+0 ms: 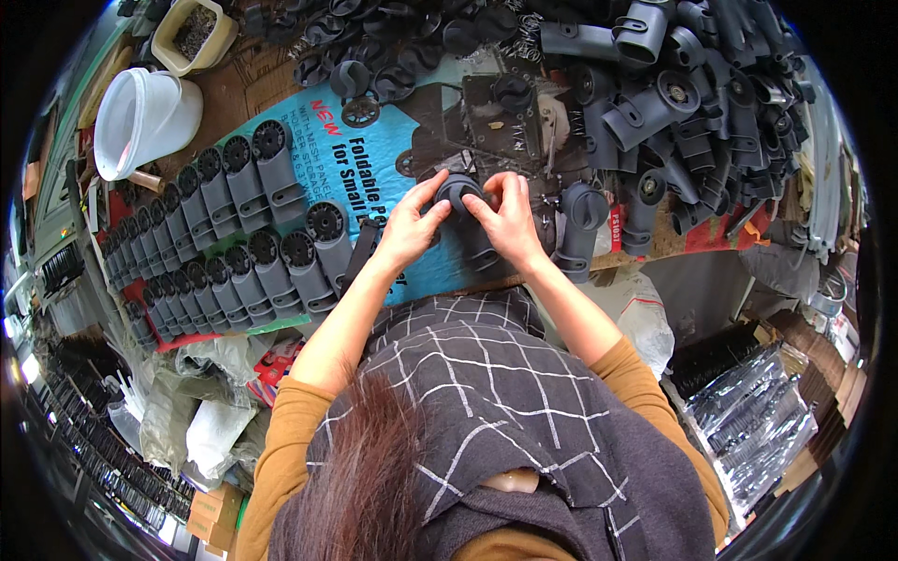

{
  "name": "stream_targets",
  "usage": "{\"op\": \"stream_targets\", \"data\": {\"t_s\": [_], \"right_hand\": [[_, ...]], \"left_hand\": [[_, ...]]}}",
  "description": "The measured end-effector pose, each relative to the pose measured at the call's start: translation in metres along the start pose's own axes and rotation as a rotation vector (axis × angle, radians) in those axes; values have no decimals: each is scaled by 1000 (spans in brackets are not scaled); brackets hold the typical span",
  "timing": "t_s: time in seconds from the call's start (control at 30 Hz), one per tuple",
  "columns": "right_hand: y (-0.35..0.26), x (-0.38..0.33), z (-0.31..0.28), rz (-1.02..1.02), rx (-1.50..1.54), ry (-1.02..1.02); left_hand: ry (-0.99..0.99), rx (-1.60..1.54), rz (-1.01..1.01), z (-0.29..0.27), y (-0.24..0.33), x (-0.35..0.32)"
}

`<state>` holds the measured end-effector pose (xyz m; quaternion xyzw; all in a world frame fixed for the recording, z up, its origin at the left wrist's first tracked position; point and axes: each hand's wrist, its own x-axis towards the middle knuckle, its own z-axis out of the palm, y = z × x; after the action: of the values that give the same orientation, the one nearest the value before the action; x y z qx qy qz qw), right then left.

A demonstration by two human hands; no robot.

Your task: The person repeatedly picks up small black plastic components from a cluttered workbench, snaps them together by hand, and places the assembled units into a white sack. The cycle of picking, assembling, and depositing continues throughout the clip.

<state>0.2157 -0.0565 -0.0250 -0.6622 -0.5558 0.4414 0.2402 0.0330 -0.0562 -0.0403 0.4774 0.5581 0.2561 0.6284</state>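
Both hands meet over the middle of the workbench on one dark grey plastic wheel housing [460, 194]. My left hand [412, 227] grips its left side with the fingers curled over the round cap. My right hand [510, 217] holds its right side, thumb and fingers pressing at the top. The part's lower body is hidden under my palms. A similar grey housing [582, 220] stands just right of my right hand.
Two rows of assembled grey wheel housings [245, 224] lie on a blue printed cardboard sheet [388, 168] at left. A big heap of loose grey housings [692, 103] fills the back right. A white plastic jug [140, 117] and a beige tub [195, 35] sit back left.
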Motion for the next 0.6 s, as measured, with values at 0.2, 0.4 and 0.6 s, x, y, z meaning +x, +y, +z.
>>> {"op": "stream_targets", "data": {"t_s": [0.2, 0.4, 0.6], "right_hand": [[16, -5, -6, 206, 461, -317], [24, -14, 4, 136, 318, -238], [24, -11, 2, 69, 326, -243]], "left_hand": [[-97, -29, -96, 3, 3, -6], [-78, 122, -111, 4, 6, -8], [-171, 268, -59, -4, 16, 6]]}}
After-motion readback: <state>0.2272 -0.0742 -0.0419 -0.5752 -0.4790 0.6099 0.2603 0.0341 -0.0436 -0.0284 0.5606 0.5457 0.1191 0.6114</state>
